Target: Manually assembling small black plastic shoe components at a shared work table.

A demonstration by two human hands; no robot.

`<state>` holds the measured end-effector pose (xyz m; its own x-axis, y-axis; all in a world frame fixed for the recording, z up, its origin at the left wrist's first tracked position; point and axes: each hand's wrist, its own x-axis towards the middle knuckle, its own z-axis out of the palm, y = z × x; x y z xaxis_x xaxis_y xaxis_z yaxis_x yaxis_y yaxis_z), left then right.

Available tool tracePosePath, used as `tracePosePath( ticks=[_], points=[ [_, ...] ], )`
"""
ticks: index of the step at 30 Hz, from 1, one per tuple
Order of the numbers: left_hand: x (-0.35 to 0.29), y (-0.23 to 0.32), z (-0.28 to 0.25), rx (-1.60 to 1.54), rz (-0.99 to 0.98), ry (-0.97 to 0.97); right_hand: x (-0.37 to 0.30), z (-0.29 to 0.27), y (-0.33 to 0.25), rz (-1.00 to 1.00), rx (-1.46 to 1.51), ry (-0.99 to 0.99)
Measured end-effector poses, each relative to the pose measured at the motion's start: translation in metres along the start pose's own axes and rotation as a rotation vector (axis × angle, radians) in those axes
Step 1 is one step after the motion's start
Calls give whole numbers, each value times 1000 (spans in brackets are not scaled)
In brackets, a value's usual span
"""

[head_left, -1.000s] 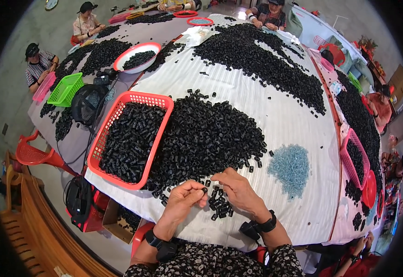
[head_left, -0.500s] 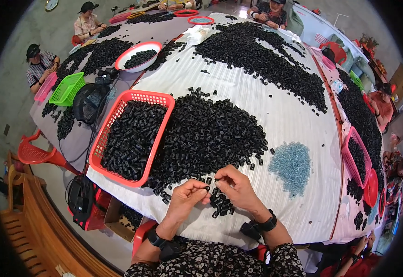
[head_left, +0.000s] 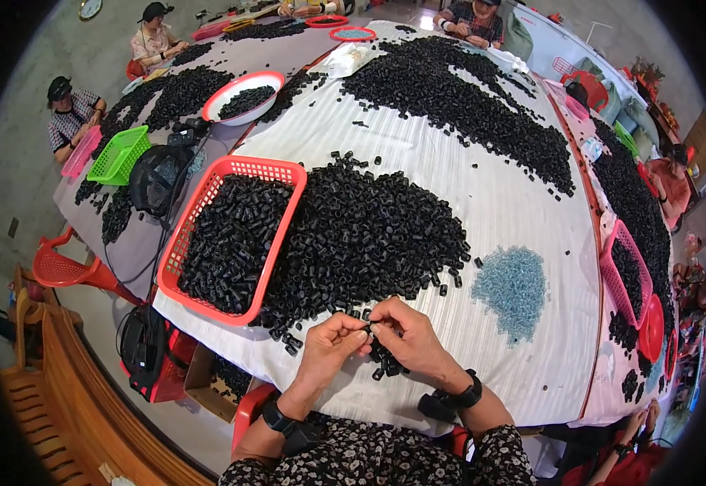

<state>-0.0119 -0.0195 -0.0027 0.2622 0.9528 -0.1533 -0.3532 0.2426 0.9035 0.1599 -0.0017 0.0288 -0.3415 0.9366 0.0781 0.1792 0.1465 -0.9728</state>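
Observation:
Both my hands meet at the near edge of a large heap of small black plastic caps. My left hand pinches a small black cap between thumb and fingertips. Close against it, my right hand is closed at the fingertips on the same spot; whatever it grips is mostly hidden by the fingers. Below the fingers lie several loose black caps on the white cloth. To the right sits a pile of small clear bluish pieces.
A red basket full of black caps stands left of the heap. Farther off are a red-rimmed white basin, a green basket and another long cap heap. A pink basket stands at right. Other people sit around the tables.
My right hand has moved slightly left and down, so its fingertips now meet those of my left hand at the cap. The left hand has barely shifted.

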Motion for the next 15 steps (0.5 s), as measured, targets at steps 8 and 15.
tracePosePath(
  ticks=[8, 15],
  points=[
    [-1, 2, 0, -11, -18, 14, -2, -4, -11, 53, -96, -91],
    [-4, 3, 0, 26, -23, 11, -2, -3, -10, -55, -142, -82]
  ],
)
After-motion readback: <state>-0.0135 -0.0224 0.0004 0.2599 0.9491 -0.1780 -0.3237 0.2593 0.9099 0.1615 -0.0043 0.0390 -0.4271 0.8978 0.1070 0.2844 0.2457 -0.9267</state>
